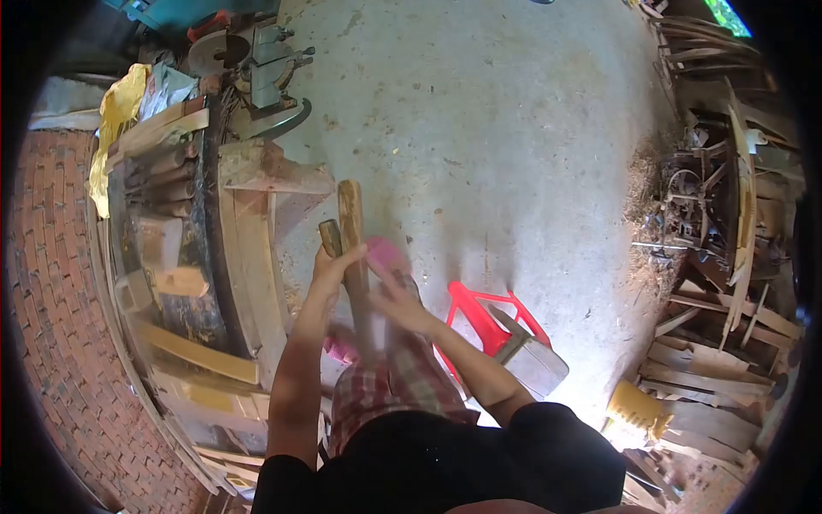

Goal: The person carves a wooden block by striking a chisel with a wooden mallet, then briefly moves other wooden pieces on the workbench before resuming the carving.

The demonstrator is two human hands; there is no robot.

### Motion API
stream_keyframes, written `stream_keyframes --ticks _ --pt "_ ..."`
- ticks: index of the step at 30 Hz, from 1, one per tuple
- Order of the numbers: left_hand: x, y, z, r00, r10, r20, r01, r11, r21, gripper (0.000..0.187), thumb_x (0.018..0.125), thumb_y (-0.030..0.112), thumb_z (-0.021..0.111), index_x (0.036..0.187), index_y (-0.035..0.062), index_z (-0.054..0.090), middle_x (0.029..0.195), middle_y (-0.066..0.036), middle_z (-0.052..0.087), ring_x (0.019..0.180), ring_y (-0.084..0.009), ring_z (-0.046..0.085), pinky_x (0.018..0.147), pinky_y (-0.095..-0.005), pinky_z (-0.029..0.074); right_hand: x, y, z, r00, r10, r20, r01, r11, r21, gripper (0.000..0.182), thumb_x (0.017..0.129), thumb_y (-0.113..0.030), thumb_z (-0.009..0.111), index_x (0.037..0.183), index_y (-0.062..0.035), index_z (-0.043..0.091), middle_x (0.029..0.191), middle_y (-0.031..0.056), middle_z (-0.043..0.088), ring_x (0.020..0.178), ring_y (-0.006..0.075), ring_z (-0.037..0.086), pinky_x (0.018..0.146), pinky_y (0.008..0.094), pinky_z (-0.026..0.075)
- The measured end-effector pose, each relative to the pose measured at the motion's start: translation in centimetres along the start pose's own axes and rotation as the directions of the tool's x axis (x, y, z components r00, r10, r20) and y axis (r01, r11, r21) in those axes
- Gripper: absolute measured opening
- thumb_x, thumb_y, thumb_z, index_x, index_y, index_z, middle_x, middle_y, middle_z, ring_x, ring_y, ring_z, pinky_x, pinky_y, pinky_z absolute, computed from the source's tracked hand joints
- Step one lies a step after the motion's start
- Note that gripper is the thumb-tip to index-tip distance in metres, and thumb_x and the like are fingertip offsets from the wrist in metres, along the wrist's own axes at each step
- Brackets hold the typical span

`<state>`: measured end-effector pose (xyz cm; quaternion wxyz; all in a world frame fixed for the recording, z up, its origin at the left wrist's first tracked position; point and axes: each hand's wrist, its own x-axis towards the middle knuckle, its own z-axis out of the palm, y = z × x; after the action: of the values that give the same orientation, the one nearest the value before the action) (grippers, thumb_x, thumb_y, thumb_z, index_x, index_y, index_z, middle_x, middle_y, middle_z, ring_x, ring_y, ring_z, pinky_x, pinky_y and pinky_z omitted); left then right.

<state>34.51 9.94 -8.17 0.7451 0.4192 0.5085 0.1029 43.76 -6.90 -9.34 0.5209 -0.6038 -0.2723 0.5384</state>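
Note:
In the head view, my left hand (332, 267) is wrapped round a short dark wooden piece (330, 231) and presses against a long wooden piece (350, 210). This long piece stretches down in front of my body, and its lower end is blurred. My right hand (400, 301) is beside the long piece, on its right. Motion smears its fingers, so their grip cannot be made out. Below both hands is my checked clothing, with pink footwear (387, 255) beyond.
A wooden bench (248, 283) holding wood pieces stands at the left. A curved blade (287, 122) lies beyond it. To the right are a red plastic stool (481, 319) and a wooden block (533, 367). A yellow container (635, 409) and stacked boards (706, 377) are farther right.

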Motion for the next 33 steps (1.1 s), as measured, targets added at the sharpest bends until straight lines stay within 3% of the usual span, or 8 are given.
stream_keyframes --ticks 2,3,4,5,9,10,21,33 --pt "1.6 -2.2 -1.0 0.988 -0.085 0.132 0.09 0.995 -0.032 0.049 0.081 0.019 0.079 0.121 0.0011 0.056 0.102 -0.005 0.062 0.092 -0.0147 0.06 0.082 -0.0301 0.049 -1.7 8.2 -4.0 0.91 0.391 0.139 -0.414 0.872 0.261 0.05 0.103 -0.041 0.046 0.144 -0.0132 0.046 0.14 0.0146 0.051 0.123 0.0295 0.054 0.094 0.0357 0.048" --pt "1.5 -2.6 -1.3 0.988 -0.086 0.127 0.09 0.996 -0.026 0.049 0.081 0.019 0.079 0.121 0.0011 0.056 0.102 -0.005 0.062 0.092 -0.0147 0.06 0.082 -0.0301 0.049 -3.8 15.7 -5.8 0.98 0.196 -0.03 -0.198 0.968 -0.156 0.053 0.101 -0.047 0.045 0.138 -0.0086 0.054 0.133 0.015 0.057 0.115 0.0315 0.06 0.09 0.04 0.05" --pt "1.1 -2.8 -1.4 0.971 -0.167 0.171 0.174 0.984 -0.029 0.05 0.081 0.019 0.079 0.121 0.0008 0.057 0.103 -0.005 0.062 0.093 -0.0145 0.06 0.082 -0.0299 0.049 -6.2 17.5 -8.1 0.967 0.249 -0.048 -0.229 0.777 -0.586 0.059 0.099 -0.053 0.044 0.128 -0.004 0.06 0.125 0.0195 0.06 0.114 0.0363 0.06 0.094 0.0454 0.048" --pt "0.8 -3.4 -2.0 0.946 -0.246 0.211 0.258 0.966 -0.032 0.05 0.081 0.019 0.079 0.122 0.0005 0.057 0.103 -0.005 0.063 0.093 -0.0144 0.06 0.083 -0.0297 0.049 -10.2 26.9 -10.2 0.743 0.666 -0.061 -0.402 0.373 -0.836 0.063 0.096 -0.058 0.045 0.12 -0.0029 0.063 0.121 0.0218 0.062 0.113 0.0392 0.06 0.097 0.0492 0.047" --pt "0.7 -9.5 -6.1 0.933 -0.294 0.208 0.252 0.946 0.203 0.051 0.08 0.02 0.079 0.123 0.0012 0.057 0.104 -0.005 0.064 0.093 -0.0135 0.061 0.082 -0.03 0.049 -20.5 32.5 -13.3 0.484 0.875 -0.029 -0.023 -0.021 -1.0 0.061 0.091 -0.064 0.046 0.109 -0.0116 0.072 0.113 0.0137 0.068 0.112 0.0276 0.063 0.097 0.0488 0.045" --pt "0.1 -10.0 -6.5 0.915 -0.333 0.227 0.295 0.937 0.184 0.051 0.079 0.018 0.081 0.122 0.0014 0.058 0.105 -0.004 0.064 0.094 -0.0131 0.061 0.082 -0.03 0.05 -25.1 37.1 -14.4 0.625 0.773 0.106 0.331 -0.139 -0.933 0.048 0.092 -0.055 0.049 0.104 -0.016 0.075 0.109 0.0091 0.071 0.107 0.0248 0.066 0.096 0.0494 0.045" --pt "-1.5 -15.8 -11.2 0.915 -0.348 0.202 0.244 0.879 0.409 0.076 0.071 0.017 0.087 0.132 0.0002 0.045 0.116 -0.008 0.061 0.108 -0.0155 0.058 0.094 -0.032 0.048 -25.0 35.1 -12.8 0.291 0.91 0.296 0.413 0.159 -0.897 0.025 0.087 -0.031 0.055 0.096 -0.0214 0.077 0.101 0.0007 0.074 0.1 0.0229 0.069 0.094 0.0529 0.045" --pt "-2.4 -13.1 -10.9 0.968 -0.139 0.21 0.122 0.988 0.093 0.063 0.072 0.015 0.086 0.121 0.0026 0.05 0.109 -0.004 0.051 0.105 -0.0171 0.05 0.095 -0.0319 0.041 -13.1 34.3 5.8 0.603 0.735 0.31 -0.016 0.4 -0.916 0.028 0.084 -0.034 0.064 0.093 -0.0099 0.076 0.092 0.0086 0.074 0.084 0.0249 0.071 0.08 0.0507 0.05"
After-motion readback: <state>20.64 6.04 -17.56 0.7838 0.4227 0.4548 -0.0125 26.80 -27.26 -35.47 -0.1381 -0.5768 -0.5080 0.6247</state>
